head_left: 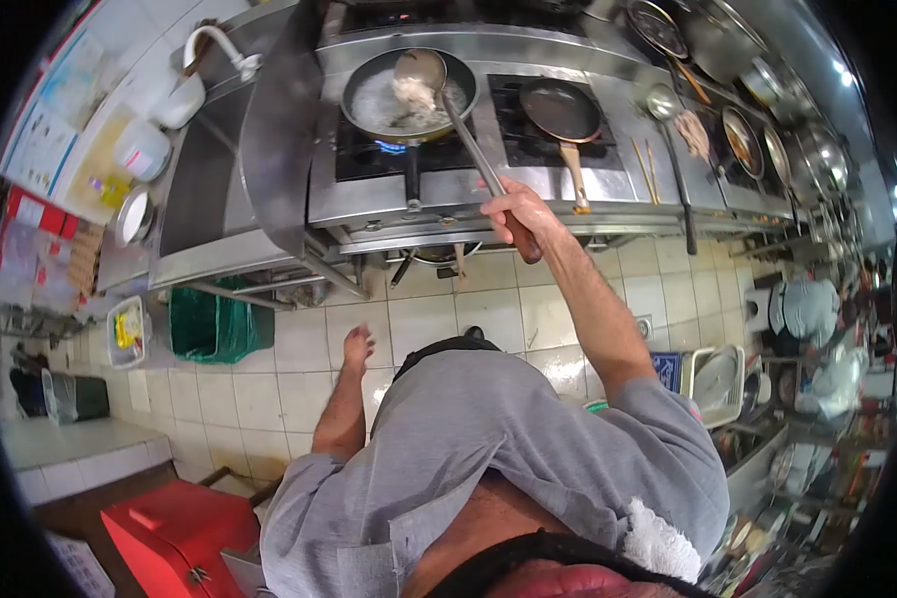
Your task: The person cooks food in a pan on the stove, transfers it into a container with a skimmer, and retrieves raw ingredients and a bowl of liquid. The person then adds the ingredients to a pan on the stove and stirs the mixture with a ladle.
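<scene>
My right hand (520,211) is wrapped round the wooden handle of a long metal ladle (476,154). The ladle's bowl is over a frying pan (367,122), with pale food (415,95) at it. Whitish bubbling liquid fills the pan, which sits on a burner with a blue flame (390,148) beneath; its black handle points toward me. My left hand (360,345) hangs low at my side above the floor, holding nothing, its fingers slightly apart.
A second dark pan (560,110) rests on the burner to the right. Chopsticks (647,170) and another ladle (676,149) lie farther right. A metal partition (284,130) stands left of the stove. Another person (805,307) is at the far right.
</scene>
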